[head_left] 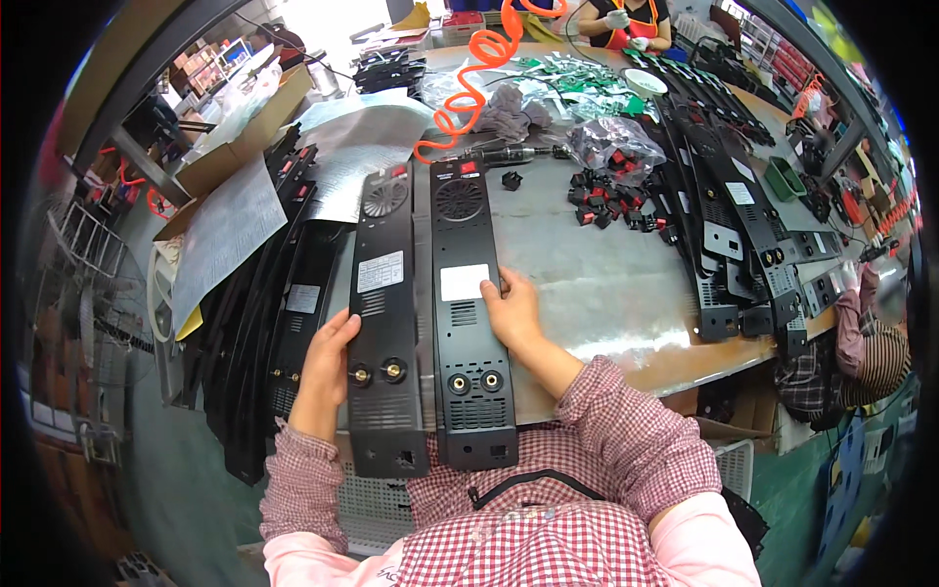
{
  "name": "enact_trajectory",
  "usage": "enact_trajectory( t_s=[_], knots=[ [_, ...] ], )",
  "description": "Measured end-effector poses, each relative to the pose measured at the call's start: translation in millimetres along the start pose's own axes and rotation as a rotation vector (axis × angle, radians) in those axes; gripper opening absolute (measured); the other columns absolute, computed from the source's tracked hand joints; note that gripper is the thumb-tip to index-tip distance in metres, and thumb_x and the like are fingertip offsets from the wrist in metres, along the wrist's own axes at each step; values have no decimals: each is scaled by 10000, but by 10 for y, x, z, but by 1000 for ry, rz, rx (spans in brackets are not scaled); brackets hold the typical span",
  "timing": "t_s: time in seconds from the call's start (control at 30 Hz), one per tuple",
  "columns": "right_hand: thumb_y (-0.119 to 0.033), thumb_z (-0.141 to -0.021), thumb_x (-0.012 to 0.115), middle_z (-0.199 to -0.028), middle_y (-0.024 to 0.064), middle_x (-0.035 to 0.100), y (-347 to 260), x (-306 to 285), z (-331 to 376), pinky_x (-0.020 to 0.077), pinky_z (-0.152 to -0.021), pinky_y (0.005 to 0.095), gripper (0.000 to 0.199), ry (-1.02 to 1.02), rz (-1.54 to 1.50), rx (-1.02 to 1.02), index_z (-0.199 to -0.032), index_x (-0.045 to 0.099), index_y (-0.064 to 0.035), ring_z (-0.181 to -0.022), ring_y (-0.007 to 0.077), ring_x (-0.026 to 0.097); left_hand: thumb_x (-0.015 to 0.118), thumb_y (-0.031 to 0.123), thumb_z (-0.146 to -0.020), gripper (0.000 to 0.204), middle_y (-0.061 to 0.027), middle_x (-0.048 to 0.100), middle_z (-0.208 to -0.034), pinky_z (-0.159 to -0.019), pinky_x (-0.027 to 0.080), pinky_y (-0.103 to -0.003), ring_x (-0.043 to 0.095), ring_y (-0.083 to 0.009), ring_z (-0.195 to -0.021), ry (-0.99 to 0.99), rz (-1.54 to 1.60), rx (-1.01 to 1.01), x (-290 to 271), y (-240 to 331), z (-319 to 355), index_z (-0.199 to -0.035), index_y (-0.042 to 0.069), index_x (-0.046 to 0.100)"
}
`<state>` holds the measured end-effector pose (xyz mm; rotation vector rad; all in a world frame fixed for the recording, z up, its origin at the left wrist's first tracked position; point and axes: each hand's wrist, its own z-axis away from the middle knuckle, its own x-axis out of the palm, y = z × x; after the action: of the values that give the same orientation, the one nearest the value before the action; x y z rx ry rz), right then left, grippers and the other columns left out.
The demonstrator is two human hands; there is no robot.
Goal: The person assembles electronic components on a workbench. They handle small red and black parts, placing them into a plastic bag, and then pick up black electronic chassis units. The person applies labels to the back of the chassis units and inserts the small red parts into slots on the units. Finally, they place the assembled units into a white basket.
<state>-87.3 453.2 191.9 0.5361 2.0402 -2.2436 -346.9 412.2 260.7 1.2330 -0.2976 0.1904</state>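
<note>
Two long black metal panels lie side by side on the grey workbench (587,264), each with a round vent near the far end, a white label and two round sockets. My left hand (323,367) grips the left edge of the left panel (383,323) near its gold sockets. Against the right edge of the right panel (469,313), my right hand (511,308) rests with its fingers on the edge beside the white label. Both panels overhang the bench's near edge toward my checked shirt.
A stack of similar black panels (284,323) leans at the left. More panels (724,215) lie at the right, next to small black and red switches (606,201) and a plastic bag of them. An orange coiled hose (469,88) and a power screwdriver (499,155) lie beyond. Another person (626,20) works at the far end.
</note>
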Motion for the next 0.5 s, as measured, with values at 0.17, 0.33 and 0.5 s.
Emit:
enact_trajectory(
  t_s=[0.17,0.33,0.5],
  knots=[
    [-294,-1008,522,-1325,318,537,186,99,-34,406,-1047,437,472,59,57,-49,-1290,572,82,-1272,405,498,618,127,-975,404,-81,669,-1169,-904,497,-265,629,-123,-1028,27,-5,121,450,-382,-126,-1334,-41,543],
    [-378,-1022,497,-1388,337,481,293,118,79,340,-1128,439,600,72,-217,-56,-1337,494,132,-1317,441,450,593,117,-991,458,-138,658,-1181,-927,499,-294,622,-166,-1066,119,-180,215,732,-642,-273,-1395,-68,481],
    [-403,-981,551,-1437,316,451,133,195,274,308,-1151,454,675,95,12,-134,-1401,437,113,-1348,445,407,541,85,-1002,533,-175,535,-1373,-1008,471,-321,573,-216,-1191,153,-175,149,778,-840,-312,-1490,-26,359]
  ],
)
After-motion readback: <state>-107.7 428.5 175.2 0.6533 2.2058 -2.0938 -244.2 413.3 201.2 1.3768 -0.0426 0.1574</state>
